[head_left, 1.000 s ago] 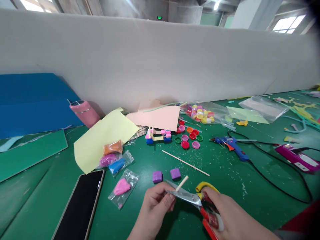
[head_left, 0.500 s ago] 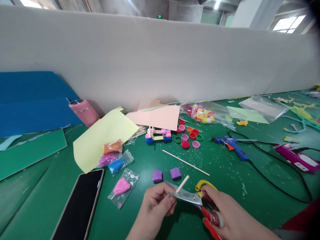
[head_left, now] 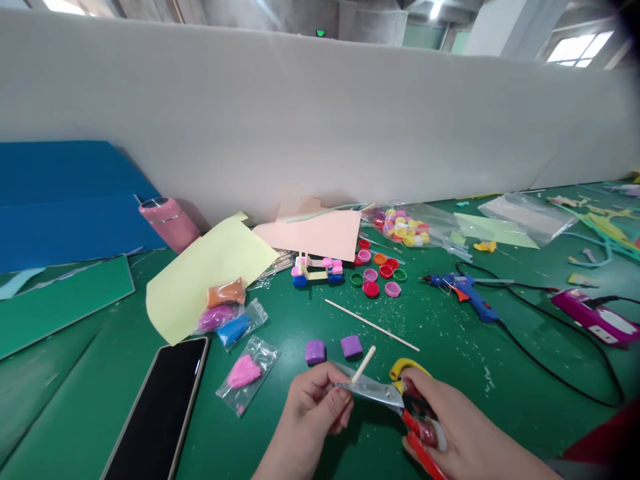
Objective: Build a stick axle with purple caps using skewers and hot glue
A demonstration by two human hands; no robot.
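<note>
A dark-screened phone [head_left: 157, 410] lies left of the left grip [head_left: 315, 410]; a pink tumbler [head_left: 173, 225] sits farther beyond, near a white partition [head_left: 320, 127]. Over the partition, far beyond the right grip [head_left: 450, 417], show a window [head_left: 580, 49] and a ceiling light [head_left: 435, 9].

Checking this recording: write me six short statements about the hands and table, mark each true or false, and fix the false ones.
1. The right hand holds the scissors. True.
2. The left hand holds the phone. False: it holds a short stick.
3. Two purple blocks lie beyond the left hand. True.
4. The glue gun is yellow. False: the glue gun is mostly blue.
5. A longer stick lies on the table. True.
6. The phone lies right of the scissors. False: the phone lies to their left.
</note>
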